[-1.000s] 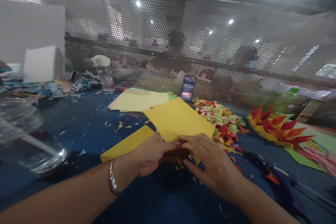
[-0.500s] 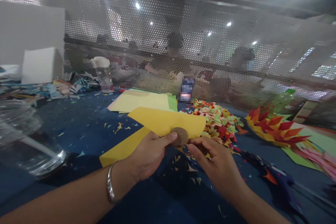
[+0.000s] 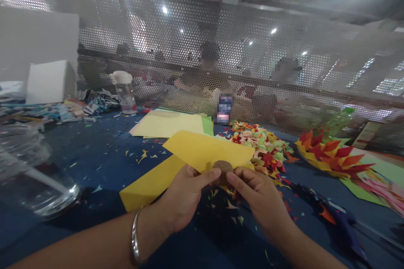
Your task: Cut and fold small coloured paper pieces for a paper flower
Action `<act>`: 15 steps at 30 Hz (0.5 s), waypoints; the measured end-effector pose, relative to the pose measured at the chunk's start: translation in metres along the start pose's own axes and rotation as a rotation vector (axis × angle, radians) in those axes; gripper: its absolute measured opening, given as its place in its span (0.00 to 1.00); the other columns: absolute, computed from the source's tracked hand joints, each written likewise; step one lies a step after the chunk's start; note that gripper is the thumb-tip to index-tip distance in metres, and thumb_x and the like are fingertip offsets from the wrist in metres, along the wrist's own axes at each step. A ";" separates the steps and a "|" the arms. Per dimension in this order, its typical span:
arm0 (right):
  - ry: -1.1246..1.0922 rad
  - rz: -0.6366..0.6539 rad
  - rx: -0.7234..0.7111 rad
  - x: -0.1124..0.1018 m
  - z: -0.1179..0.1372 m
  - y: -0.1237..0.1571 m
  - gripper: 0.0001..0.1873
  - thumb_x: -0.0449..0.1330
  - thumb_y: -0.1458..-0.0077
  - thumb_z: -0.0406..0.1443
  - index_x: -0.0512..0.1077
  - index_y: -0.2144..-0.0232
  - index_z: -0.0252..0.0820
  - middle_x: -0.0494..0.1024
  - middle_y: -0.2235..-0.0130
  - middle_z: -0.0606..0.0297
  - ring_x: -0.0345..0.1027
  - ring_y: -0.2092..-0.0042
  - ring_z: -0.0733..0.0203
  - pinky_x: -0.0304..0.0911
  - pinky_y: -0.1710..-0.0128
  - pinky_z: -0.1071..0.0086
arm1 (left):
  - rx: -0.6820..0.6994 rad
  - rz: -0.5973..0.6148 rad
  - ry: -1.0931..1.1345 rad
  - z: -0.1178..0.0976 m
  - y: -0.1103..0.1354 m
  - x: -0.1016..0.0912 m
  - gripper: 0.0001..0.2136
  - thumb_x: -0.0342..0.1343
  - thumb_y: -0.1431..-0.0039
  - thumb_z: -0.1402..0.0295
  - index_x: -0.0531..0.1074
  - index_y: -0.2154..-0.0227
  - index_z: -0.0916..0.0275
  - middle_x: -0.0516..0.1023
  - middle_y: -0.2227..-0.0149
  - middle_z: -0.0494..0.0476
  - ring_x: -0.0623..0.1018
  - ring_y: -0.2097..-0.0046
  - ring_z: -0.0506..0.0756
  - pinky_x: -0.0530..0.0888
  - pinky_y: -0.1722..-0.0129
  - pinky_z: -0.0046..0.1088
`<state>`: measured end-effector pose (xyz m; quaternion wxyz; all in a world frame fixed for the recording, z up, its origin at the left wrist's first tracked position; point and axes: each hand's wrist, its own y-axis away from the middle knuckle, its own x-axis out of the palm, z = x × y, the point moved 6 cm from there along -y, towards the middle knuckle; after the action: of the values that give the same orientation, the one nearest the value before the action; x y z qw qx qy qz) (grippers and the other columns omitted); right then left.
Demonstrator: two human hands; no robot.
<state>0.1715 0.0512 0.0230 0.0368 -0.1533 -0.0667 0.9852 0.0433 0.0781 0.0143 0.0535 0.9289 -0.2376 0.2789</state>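
My left hand (image 3: pixel 184 195) pinches a yellow paper sheet (image 3: pixel 202 149) together with a small round brown disc (image 3: pixel 222 167) between thumb and fingers. My right hand (image 3: pixel 255 195) meets it from the right, its fingers closed on the disc and the paper's near edge. The sheet is held just above the dark blue table (image 3: pixel 94 155). A second yellow sheet (image 3: pixel 148 183) lies flat on the table under my left hand. A silver bangle (image 3: pixel 135 237) circles my left wrist.
A heap of small coloured folded paper pieces (image 3: pixel 263 145) lies right of the sheet. A red-orange spiky paper shape (image 3: pixel 331 155) sits at right. Pale yellow sheets (image 3: pixel 167 124), a bottle (image 3: pixel 124 90), a clear jar (image 3: pixel 28 168) at left, a perforated screen (image 3: pixel 221 50) with people behind.
The sheet has dropped from upright to nearly flat. The brown disc came into view at its near edge, and my right hand has closed back onto it.
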 end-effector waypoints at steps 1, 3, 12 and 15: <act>-0.005 0.002 0.008 0.000 -0.001 0.000 0.16 0.58 0.46 0.44 0.67 0.78 0.40 0.65 0.81 0.72 0.59 0.79 0.69 0.57 0.78 0.76 | -0.005 -0.017 -0.003 0.001 0.001 -0.001 0.06 0.62 0.50 0.69 0.78 0.68 0.63 0.80 0.58 0.58 0.77 0.56 0.57 0.70 0.50 0.37; -0.018 0.012 0.023 0.001 -0.003 -0.001 0.16 0.59 0.46 0.45 0.67 0.78 0.40 0.65 0.80 0.72 0.59 0.79 0.69 0.57 0.78 0.76 | -0.005 -0.053 -0.015 0.001 0.002 -0.004 0.10 0.63 0.52 0.69 0.78 0.65 0.62 0.78 0.54 0.59 0.75 0.53 0.58 0.69 0.48 0.38; 0.097 -0.012 -0.013 -0.002 -0.004 0.002 0.18 0.58 0.46 0.46 0.66 0.79 0.40 0.64 0.80 0.72 0.59 0.79 0.67 0.56 0.80 0.74 | 0.058 -0.105 -0.166 -0.003 0.003 -0.010 0.11 0.63 0.51 0.66 0.78 0.65 0.64 0.79 0.55 0.63 0.77 0.55 0.60 0.72 0.54 0.39; 0.309 -0.134 -0.190 -0.009 0.007 0.006 0.14 0.59 0.46 0.44 0.68 0.76 0.41 0.67 0.77 0.69 0.62 0.75 0.65 0.58 0.76 0.73 | 0.078 -0.159 -0.247 -0.004 0.003 -0.013 0.12 0.62 0.51 0.64 0.78 0.64 0.63 0.79 0.56 0.63 0.77 0.57 0.60 0.73 0.55 0.39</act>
<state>0.1773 0.0437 0.0312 0.0975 -0.3007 -0.1630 0.9346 0.0305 0.0819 0.0100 0.0098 0.9734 -0.1573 0.1663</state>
